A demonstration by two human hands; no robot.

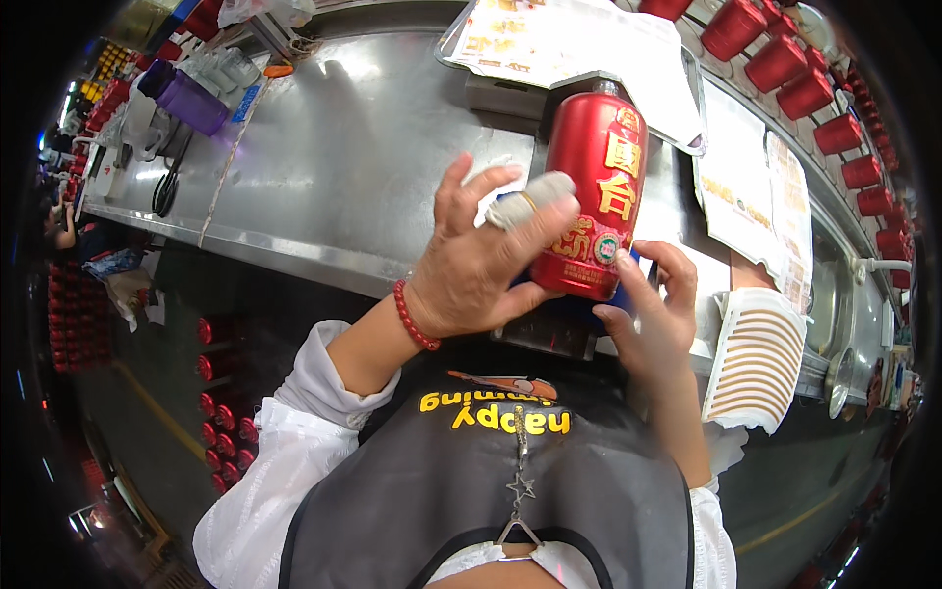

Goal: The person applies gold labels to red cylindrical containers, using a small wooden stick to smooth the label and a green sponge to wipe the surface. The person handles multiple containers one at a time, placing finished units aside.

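Note:
A red glossy bottle [579, 147] with large gold characters lies on a dark stand, its neck pointing away from me. Around its lower end runs a red-and-gold band with a round green seal [607, 245]. My left hand [481, 245] is open at the bottle's left side, fingers spread; pale cloth covers two of them, and the foremost covered finger and the index finger overlap the bottle. At the lower right of the bottle is my right hand [653, 309], open, thumb and fingers apart, one fingertip by the seal. Whether the fingertips press on the bottle is hard to tell.
Printed decal sheets [520, 44] lie in a tray behind the bottle, with more sheets [736, 187] to the right. A white sheet with brown strips [756, 358] hangs at the bench's near edge. Scissors [169, 187] and a purple bottle [184, 98] lie left; red bottles [775, 64] stand far right.

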